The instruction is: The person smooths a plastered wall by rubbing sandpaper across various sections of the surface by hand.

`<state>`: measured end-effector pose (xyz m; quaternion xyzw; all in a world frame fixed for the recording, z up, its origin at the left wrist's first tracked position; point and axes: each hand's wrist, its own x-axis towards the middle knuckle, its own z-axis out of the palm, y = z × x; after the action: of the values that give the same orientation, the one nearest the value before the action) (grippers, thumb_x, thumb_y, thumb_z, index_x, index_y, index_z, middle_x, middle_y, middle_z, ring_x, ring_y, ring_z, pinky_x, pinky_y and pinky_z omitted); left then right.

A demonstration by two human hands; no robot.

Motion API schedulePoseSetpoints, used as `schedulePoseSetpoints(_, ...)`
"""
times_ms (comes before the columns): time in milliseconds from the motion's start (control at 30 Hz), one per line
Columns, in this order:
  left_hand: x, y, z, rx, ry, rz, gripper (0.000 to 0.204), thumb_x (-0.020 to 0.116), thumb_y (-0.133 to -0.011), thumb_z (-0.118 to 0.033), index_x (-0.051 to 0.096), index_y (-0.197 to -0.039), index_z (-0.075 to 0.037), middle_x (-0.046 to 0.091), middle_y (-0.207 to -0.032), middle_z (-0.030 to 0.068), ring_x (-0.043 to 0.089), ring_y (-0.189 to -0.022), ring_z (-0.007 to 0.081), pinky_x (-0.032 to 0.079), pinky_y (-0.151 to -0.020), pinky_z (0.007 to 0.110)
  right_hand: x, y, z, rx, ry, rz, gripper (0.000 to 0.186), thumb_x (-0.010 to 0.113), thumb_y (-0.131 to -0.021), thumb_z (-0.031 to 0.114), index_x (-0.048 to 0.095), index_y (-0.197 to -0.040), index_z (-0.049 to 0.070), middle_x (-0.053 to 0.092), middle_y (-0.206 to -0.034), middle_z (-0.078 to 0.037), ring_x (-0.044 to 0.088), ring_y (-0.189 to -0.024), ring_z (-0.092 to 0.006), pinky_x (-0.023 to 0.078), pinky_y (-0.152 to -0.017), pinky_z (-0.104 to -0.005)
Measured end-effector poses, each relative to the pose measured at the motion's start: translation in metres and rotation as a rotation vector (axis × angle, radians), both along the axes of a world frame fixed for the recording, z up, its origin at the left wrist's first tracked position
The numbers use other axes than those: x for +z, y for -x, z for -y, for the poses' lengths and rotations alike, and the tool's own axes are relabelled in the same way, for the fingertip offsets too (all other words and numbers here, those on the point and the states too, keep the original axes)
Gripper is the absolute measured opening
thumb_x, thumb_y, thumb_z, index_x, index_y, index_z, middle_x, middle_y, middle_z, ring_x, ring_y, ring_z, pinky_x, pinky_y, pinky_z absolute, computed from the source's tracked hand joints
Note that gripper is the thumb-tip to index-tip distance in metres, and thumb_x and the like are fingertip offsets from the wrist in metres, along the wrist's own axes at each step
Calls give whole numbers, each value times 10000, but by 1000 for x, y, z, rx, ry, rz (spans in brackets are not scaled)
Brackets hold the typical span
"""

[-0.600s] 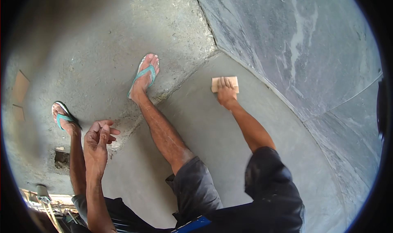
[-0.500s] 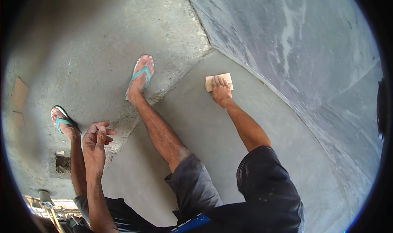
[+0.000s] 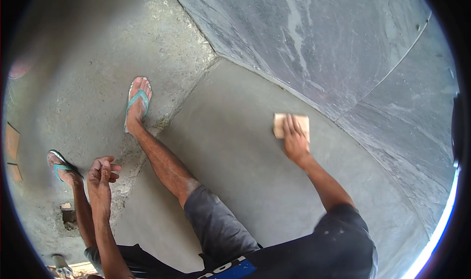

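Note:
My right hand (image 3: 295, 140) is on top of a flat, rectangular tan sponge (image 3: 279, 127), fingers pressed over it. The sponge lies against a smooth grey cement surface (image 3: 225, 166), beside the foot of the tiled wall. My left hand (image 3: 102, 175) hangs in the air above the rough floor at the left, palm partly up. Its fingers are loosely bent and apart, with nothing in them.
Grey veined tiles (image 3: 333, 48) cover the wall at the upper right. Rough concrete floor (image 3: 98, 92) lies left, holding my two sandalled feet, a small square hole (image 3: 69, 219) and brown tile pieces (image 3: 12, 142). A broken edge separates it from the smooth cement.
My right hand has slid the sponge right and towards me along the wall's foot. The view has shifted right. My left hand keeps its loose pose.

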<state>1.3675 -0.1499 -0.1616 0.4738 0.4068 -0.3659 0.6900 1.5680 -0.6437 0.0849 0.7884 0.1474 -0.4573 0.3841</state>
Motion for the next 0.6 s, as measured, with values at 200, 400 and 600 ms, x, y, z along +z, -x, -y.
schedulePoseSetpoints(200,-7,5,-5,10,-9,22,451,525,-1077,-443,676,-1170,-28,728,-919,53,581,-780,121,467,-760,282,-135,-40,25,42,183,36,649,439,-990,117,271,-1581,-93,224,-1693,-229,196,-1583,-361,184,-1297,-444)
schedulePoseSetpoints(400,-4,12,-15,30,-75,10,465,529,-1073,-456,675,-1179,-28,727,-917,50,582,-783,119,466,-753,280,92,69,-22,7,180,11,751,512,-895,-32,234,-1591,-77,253,-1676,-225,200,-1584,-364,194,-1301,-465)
schedulePoseSetpoints(600,-8,10,-3,-2,-27,14,485,539,-1065,-473,673,-1179,-20,722,-917,53,582,-784,123,469,-756,285,61,66,-28,22,59,8,719,479,-887,-18,275,-1572,-92,292,-1655,-236,209,-1579,-369,180,-1299,-478)
